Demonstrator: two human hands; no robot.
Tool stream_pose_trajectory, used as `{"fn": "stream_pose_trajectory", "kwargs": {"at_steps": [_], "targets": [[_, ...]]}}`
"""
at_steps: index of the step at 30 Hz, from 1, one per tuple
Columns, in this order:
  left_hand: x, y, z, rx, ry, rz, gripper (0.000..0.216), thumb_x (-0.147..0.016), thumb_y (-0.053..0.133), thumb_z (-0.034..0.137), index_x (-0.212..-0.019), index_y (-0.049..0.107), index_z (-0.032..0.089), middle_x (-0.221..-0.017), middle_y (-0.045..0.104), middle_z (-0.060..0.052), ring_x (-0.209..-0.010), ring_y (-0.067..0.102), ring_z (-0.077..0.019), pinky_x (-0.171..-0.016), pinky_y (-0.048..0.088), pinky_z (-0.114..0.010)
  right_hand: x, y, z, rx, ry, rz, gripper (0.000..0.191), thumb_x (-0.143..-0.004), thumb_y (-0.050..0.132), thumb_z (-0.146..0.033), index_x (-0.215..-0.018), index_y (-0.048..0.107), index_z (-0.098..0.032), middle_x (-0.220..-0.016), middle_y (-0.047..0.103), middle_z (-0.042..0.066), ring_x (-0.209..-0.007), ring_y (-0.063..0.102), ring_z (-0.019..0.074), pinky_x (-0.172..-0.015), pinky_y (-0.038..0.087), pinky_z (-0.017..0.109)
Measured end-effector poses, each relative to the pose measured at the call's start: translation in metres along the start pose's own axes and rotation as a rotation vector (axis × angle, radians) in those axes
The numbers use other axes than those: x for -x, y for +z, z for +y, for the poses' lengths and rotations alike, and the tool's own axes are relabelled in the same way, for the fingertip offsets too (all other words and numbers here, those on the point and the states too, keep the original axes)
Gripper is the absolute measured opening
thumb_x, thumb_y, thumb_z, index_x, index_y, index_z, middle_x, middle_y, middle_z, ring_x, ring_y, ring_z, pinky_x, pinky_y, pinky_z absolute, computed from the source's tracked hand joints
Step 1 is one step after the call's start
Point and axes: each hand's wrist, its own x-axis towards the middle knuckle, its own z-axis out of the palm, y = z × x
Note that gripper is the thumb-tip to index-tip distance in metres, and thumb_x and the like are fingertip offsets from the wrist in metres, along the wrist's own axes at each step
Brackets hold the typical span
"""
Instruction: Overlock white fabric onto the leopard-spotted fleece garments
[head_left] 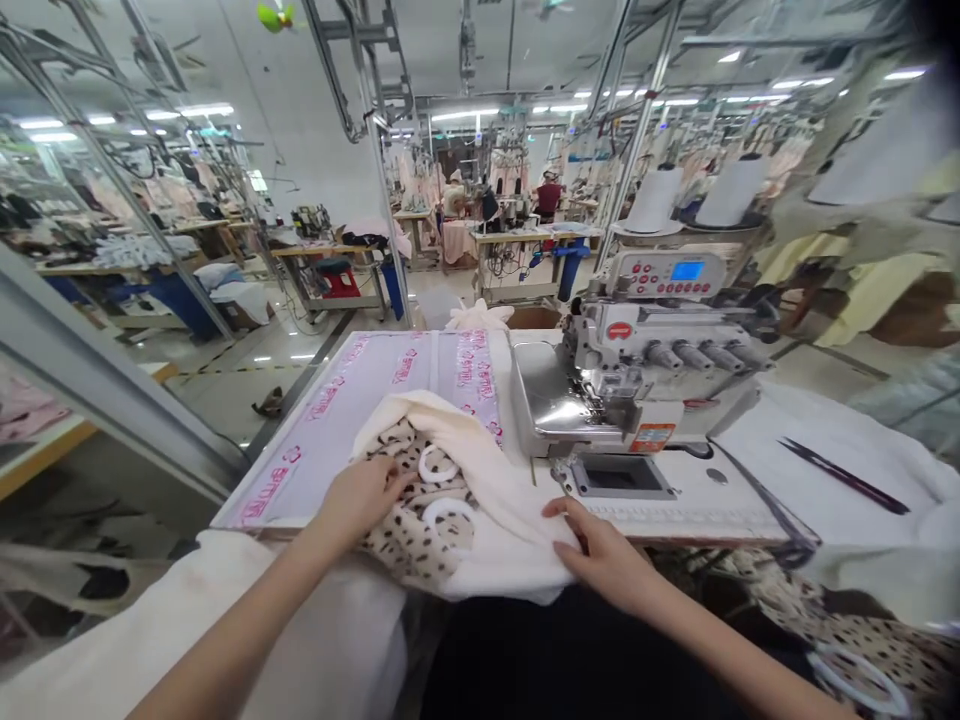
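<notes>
A cream fleece garment [487, 500] with a leopard-spotted side [409, 535] and white ring shapes lies bunched on the sewing table [352, 400], in front of a white overlock sewing machine [652, 355]. My left hand [360, 495] rests on the spotted part, fingers curled into the fabric near a white ring. My right hand [600, 555] presses on the cream edge at the table's front, fingers together and pinching the cloth. Both hands are touching the garment, a little short of the machine's needle plate [619, 478].
Dark scissors [844, 475] lie on white cloth right of the machine. More spotted fabric [862, 640] hangs at lower right, white fabric [225, 620] at lower left. Thread cones [731, 190] stand behind the machine. Other workstations and people sit far back across the aisle.
</notes>
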Motion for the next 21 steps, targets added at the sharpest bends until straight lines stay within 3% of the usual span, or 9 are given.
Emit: {"fn": "stream_pose_trajectory", "kwargs": {"at_steps": [3, 5, 7, 9, 12, 14, 17, 19, 21], "targets": [[-0.002, 0.000, 0.003, 0.103, -0.050, -0.002, 0.051, -0.077, 0.040, 0.059, -0.103, 0.059, 0.018, -0.077, 0.063, -0.009, -0.074, 0.058, -0.0262, -0.065, 0.039, -0.034, -0.003, -0.001, -0.004, -0.032, -0.033, -0.053, 0.041, -0.078, 0.050, -0.022, -0.118, 0.040, -0.022, -0.071, 0.050, -0.002, -0.064, 0.049, 0.0149, -0.061, 0.040, 0.026], [-0.010, 0.007, 0.016, 0.168, -0.059, 0.023, 0.052, -0.075, 0.042, 0.061, -0.095, 0.060, 0.017, -0.076, 0.062, -0.009, -0.075, 0.057, -0.0270, -0.067, 0.039, -0.035, -0.020, 0.002, -0.011, -0.086, -0.110, -0.003, 0.049, -0.080, 0.050, -0.028, -0.126, 0.036, -0.021, -0.092, 0.056, 0.005, -0.081, 0.054, 0.0183, -0.069, 0.044, 0.030], [-0.019, 0.017, 0.029, 0.236, -0.062, 0.076, 0.045, -0.073, 0.047, 0.057, -0.087, 0.060, 0.016, -0.079, 0.061, -0.011, -0.079, 0.055, -0.0290, -0.072, 0.038, -0.038, -0.045, 0.007, -0.019, -0.098, -0.187, 0.075, 0.053, -0.080, 0.050, -0.033, -0.129, 0.035, -0.019, -0.115, 0.050, 0.010, -0.101, 0.050, 0.0223, -0.082, 0.044, 0.035], [-0.025, 0.027, 0.039, 0.326, -0.064, 0.139, 0.035, -0.074, 0.050, 0.046, -0.087, 0.058, 0.015, -0.086, 0.060, -0.013, -0.086, 0.053, -0.0297, -0.079, 0.037, -0.040, -0.075, 0.015, -0.026, -0.095, -0.225, 0.127, 0.058, -0.078, 0.053, -0.035, -0.131, 0.035, -0.018, -0.130, 0.039, 0.011, -0.117, 0.039, 0.0250, -0.096, 0.037, 0.039], [-0.024, 0.031, 0.038, 0.523, -0.066, 0.195, 0.025, -0.074, 0.049, 0.035, -0.089, 0.053, 0.016, -0.089, 0.058, -0.009, -0.086, 0.053, -0.0254, -0.082, 0.037, -0.039, -0.112, 0.027, -0.036, -0.221, -0.106, 0.181, 0.072, -0.073, 0.060, -0.037, -0.135, 0.029, -0.015, -0.136, 0.031, 0.013, -0.122, 0.033, 0.0269, -0.102, 0.029, 0.041], [-0.017, 0.025, 0.031, 0.691, -0.052, 0.196, 0.026, -0.075, 0.048, 0.037, -0.091, 0.052, 0.017, -0.088, 0.059, -0.006, -0.082, 0.053, -0.0213, -0.079, 0.040, -0.035, -0.124, 0.033, -0.046, -0.473, 0.025, 0.119, 0.081, -0.070, 0.065, -0.039, -0.136, 0.025, -0.016, -0.129, 0.040, 0.014, -0.110, 0.046, 0.0258, -0.093, 0.039, 0.039], [-0.005, 0.009, 0.019, 0.932, -0.020, 0.179, 0.033, -0.077, 0.047, 0.044, -0.097, 0.050, 0.017, -0.088, 0.059, -0.003, -0.076, 0.054, -0.0169, -0.073, 0.044, -0.030, -0.122, 0.039, -0.062, -0.897, 0.151, -0.190, 0.073, -0.064, 0.073, -0.041, -0.125, 0.041, -0.017, -0.103, 0.058, 0.009, -0.082, 0.057, 0.0198, -0.070, 0.047, 0.030], [0.000, 0.000, 0.016, 1.053, -0.004, 0.167, 0.037, -0.076, 0.049, 0.046, -0.098, 0.051, 0.017, -0.087, 0.060, -0.003, -0.072, 0.054, -0.0151, -0.069, 0.045, -0.028, -0.114, 0.042, -0.071, -1.008, 0.184, -0.372, 0.056, -0.059, 0.076, -0.042, -0.102, 0.056, -0.013, -0.077, 0.061, 0.005, -0.061, 0.055, 0.0140, -0.055, 0.045, 0.024], [0.001, -0.006, 0.015, 1.142, 0.000, 0.164, 0.039, -0.075, 0.053, 0.047, -0.098, 0.052, 0.016, -0.087, 0.061, -0.003, -0.070, 0.054, -0.0144, -0.066, 0.045, -0.026, -0.107, 0.043, -0.076, -1.009, 0.179, -0.431, 0.045, -0.056, 0.077, -0.042, -0.081, 0.058, -0.011, -0.054, 0.051, -0.002, -0.042, 0.040, 0.0068, -0.040, 0.032, 0.018]]}}
